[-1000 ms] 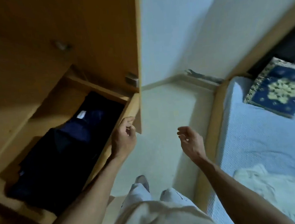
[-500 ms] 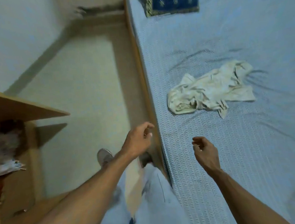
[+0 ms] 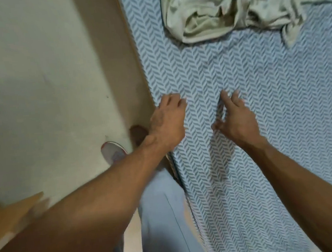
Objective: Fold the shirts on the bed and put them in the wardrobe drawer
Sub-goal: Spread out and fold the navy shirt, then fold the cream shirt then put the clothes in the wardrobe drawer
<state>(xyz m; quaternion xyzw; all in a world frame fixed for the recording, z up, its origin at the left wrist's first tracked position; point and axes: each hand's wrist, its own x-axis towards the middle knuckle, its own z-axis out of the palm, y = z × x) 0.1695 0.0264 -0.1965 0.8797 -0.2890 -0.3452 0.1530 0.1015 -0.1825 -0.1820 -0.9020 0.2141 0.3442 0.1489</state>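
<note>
Two bare hands reach out over the bed (image 3: 264, 157), both empty: the left hand (image 3: 168, 123) hangs at the mattress edge with its fingers loosely bent and holding nothing, and the right hand (image 3: 235, 117) is beside it over the herringbone sheet, fingers spread and relaxed. One crumpled pale shirt (image 3: 241, 6) lies on the bed ahead of the hands, well apart from both and slightly nearer the right. On the floor (image 3: 47, 86) by the bed's side a shoe (image 3: 113, 153) shows under the left forearm.
</note>
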